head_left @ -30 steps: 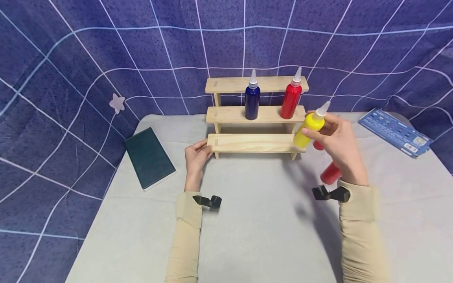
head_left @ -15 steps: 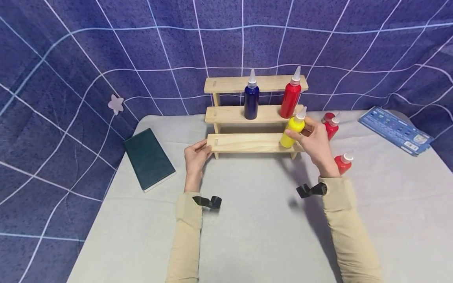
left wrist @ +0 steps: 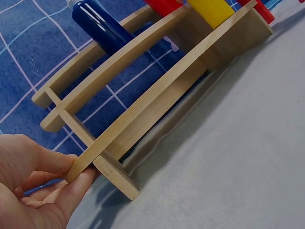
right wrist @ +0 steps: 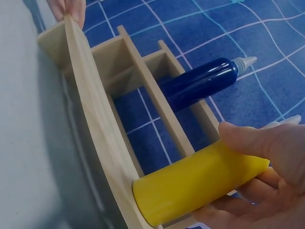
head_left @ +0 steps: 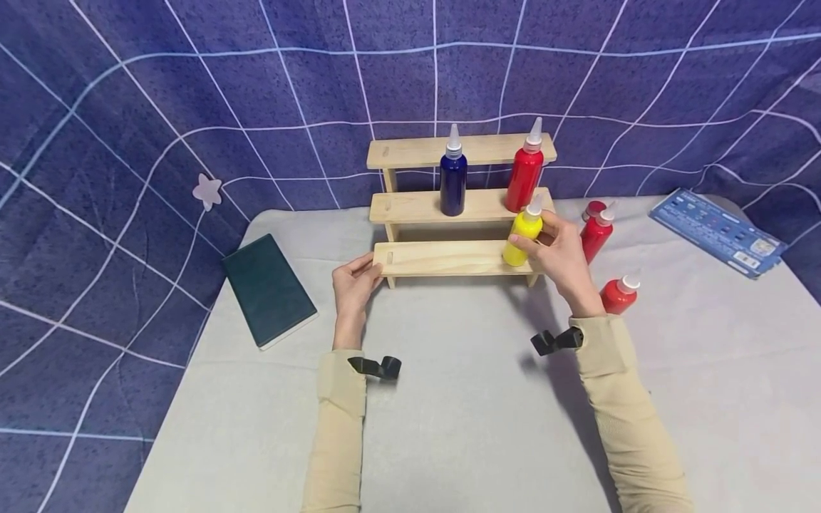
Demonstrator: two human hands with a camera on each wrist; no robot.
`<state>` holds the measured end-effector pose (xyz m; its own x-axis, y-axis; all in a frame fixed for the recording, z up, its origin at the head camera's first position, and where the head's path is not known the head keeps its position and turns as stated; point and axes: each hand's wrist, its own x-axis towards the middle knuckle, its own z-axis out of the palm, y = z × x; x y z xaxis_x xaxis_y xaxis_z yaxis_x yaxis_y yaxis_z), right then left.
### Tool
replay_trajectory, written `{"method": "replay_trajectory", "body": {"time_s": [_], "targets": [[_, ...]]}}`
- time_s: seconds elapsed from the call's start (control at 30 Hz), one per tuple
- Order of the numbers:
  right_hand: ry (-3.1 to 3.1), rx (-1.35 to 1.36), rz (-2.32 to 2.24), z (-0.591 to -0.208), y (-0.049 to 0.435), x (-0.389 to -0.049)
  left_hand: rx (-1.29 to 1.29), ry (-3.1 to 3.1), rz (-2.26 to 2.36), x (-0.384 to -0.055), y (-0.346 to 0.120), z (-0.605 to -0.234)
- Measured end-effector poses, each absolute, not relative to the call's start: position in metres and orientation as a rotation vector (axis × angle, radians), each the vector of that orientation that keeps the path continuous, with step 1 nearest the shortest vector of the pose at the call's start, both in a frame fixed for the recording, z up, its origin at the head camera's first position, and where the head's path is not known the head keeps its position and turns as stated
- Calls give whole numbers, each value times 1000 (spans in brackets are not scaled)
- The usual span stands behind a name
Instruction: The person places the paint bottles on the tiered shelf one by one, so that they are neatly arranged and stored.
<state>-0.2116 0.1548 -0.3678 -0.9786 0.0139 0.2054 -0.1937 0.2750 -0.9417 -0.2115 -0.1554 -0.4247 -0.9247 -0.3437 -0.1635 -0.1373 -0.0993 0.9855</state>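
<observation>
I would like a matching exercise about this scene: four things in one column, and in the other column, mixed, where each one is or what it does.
Things:
1. yellow bottle
2. dark blue bottle
3. dark green book
4. left hand

Places and states:
A. stands on the middle shelf
B. pinches one end of the lowest shelf
C. is held by the right hand
D. lies on the table

Right pairs: 1-C, 2-A, 3-D, 4-B.

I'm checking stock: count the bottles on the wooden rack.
3: blue bottle and red bottle on the middle shelf, yellow bottle on the lowest shelf, held by the right hand.
</observation>
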Motion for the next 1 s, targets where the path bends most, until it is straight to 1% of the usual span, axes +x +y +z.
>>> {"method": "replay_trajectory", "body": {"time_s": [0.27, 0.47, 0.87, 1.0], "targets": [[-2444, 104, 1787, -366, 157, -214, 551, -1986, -2166, -210, -152, -424], [-2446, 181, 1803, -360, 162, -211, 560, -1988, -2172, -210, -151, -424], [-2348, 199, 1773, -316, 191, -182, 559, -2013, -2147, -211, -153, -425], [-2272, 269, 1770, -304, 205, -170, 556, -2015, -2143, -211, -154, -425]]}}
